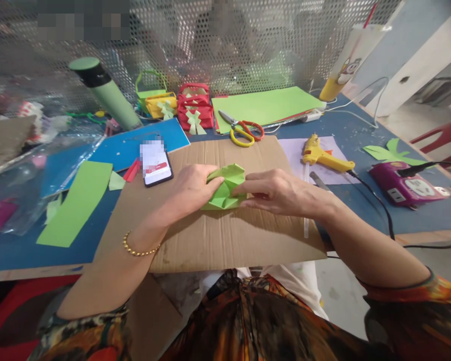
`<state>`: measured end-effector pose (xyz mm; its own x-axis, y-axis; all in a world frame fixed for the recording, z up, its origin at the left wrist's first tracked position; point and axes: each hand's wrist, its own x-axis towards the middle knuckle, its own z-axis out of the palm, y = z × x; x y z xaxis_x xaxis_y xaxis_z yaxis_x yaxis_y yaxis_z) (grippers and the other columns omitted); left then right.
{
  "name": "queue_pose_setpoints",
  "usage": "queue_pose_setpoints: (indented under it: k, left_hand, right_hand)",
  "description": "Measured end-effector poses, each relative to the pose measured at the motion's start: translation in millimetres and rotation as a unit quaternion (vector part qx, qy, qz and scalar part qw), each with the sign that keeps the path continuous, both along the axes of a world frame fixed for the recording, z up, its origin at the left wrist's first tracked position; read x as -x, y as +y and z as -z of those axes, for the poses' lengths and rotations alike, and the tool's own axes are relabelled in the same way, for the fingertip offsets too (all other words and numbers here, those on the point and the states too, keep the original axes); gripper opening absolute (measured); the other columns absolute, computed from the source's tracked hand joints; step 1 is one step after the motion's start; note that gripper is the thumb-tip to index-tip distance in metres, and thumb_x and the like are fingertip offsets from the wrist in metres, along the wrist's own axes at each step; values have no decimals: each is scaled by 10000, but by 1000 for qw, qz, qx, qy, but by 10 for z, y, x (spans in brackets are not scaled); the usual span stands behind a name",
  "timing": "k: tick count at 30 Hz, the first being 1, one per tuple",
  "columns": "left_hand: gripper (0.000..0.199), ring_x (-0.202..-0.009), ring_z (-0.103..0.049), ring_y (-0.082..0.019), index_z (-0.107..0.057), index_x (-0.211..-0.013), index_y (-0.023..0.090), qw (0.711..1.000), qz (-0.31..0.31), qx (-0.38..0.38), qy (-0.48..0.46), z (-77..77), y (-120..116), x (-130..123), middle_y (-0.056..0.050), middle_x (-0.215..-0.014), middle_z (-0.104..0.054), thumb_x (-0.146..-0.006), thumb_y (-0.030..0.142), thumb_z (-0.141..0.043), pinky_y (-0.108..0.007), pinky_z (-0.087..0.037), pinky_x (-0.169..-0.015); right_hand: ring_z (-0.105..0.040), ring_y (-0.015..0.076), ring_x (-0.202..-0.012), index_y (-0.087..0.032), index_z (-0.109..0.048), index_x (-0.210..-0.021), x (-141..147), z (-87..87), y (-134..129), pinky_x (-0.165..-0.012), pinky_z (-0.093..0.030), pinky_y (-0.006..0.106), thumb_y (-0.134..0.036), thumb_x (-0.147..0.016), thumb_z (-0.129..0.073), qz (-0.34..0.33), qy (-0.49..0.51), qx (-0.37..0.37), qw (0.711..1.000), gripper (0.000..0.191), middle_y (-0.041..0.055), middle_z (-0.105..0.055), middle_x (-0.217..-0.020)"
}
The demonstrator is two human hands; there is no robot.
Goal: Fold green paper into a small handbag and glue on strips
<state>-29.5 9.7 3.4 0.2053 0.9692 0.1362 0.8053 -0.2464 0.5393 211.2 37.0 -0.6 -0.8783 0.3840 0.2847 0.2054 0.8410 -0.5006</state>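
Note:
A folded piece of green paper [229, 186] sits over the middle of a brown cardboard sheet [225, 240], its creased sides standing up like a small open box. My left hand [195, 188] grips its left side, thumb on the inside and fingers round the outer wall. From the right, my right hand [274, 190] holds the other side, with fingertips inside the fold and the thumb low at the near edge. Parts of the paper are hidden behind both hands.
Scissors [242, 131] lie beyond the cardboard, near green sheets [270, 103]. A yellow glue gun [325, 155] and purple power strip [406, 185] are at right. A phone [156, 163], green strip [77, 203] and bottle [105, 93] are left. Small red paper bags [195, 113] stand behind.

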Motion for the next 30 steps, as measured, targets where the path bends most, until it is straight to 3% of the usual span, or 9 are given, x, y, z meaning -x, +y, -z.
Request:
queue_pose_setpoints:
  k: [3, 7, 12, 15, 18, 23, 30]
  left_hand:
    - [284, -571, -441, -136, -515, -603, 203, 1000, -1, -9, 2, -7, 1, -2, 11, -581, -554, -859, 278, -614, -307, -255, -560]
    - [264, -577, -463, -134, -548, -617, 192, 1000, 2, 15, -6, -24, 8, 1, 10, -594, -577, -856, 283, -614, -296, -273, -560]
    - [210, -619, -509, -150, -653, -692, 171, 999, 4, 38, 2, -22, 15, 6, -9, -653, -627, -870, 272, -608, -288, -311, -575]
    - [222, -615, -510, -146, -638, -671, 171, 999, 14, 50, -19, -25, 10, -3, -5, -647, -612, -872, 266, -623, -288, -315, -582]
    - [240, -605, -491, -141, -614, -650, 178, 997, 30, 58, -43, -44, -2, -18, 4, -628, -586, -874, 263, -623, -292, -302, -582]
    - [256, -602, -473, -141, -564, -608, 188, 997, 16, 64, -45, -79, -20, -38, 9, -603, -541, -853, 233, -621, -304, -272, -571]
    - [291, -601, -474, -140, -531, -594, 193, 996, 22, 63, -58, -67, -12, -34, 9, -606, -554, -856, 241, -647, -300, -268, -548]
  right_hand:
    - [-530, 119, -683, -175, -737, -1006, 61, 63, -30, -642, -334, 275, -305, -1079, -542, 30, -28, -11, 999, 245, 46, -697, -877]
    - [-457, 115, -638, -173, -633, -779, 78, 136, -37, -616, -277, 283, -222, -1044, -537, 80, -60, -30, 995, 286, 8, -591, -729]
    - [-487, 140, -695, -165, -690, -926, 28, 78, -43, -638, -312, 298, -344, -1091, -492, 79, -73, -55, 993, 314, 47, -619, -859]
    - [-544, 226, -911, -164, -736, -1129, 65, 37, -84, -768, -393, 356, -521, -1075, -514, 111, -14, -143, 983, 424, 138, -653, -1104]
    - [-507, 288, -1091, -220, -760, -1103, 157, 50, -144, -903, -384, 433, -487, -1063, -559, 104, 11, -201, 974, 336, 140, -653, -1252]
    - [-443, 252, -967, -204, -698, -817, 281, 152, -170, -821, -320, 399, -277, -1070, -549, 117, -28, -237, 964, 302, 99, -665, -1037]
    - [-378, 233, -858, -212, -688, -801, 290, 202, -160, -761, -252, 395, -260, -1058, -567, 162, -66, -278, 945, 288, 77, -597, -886]
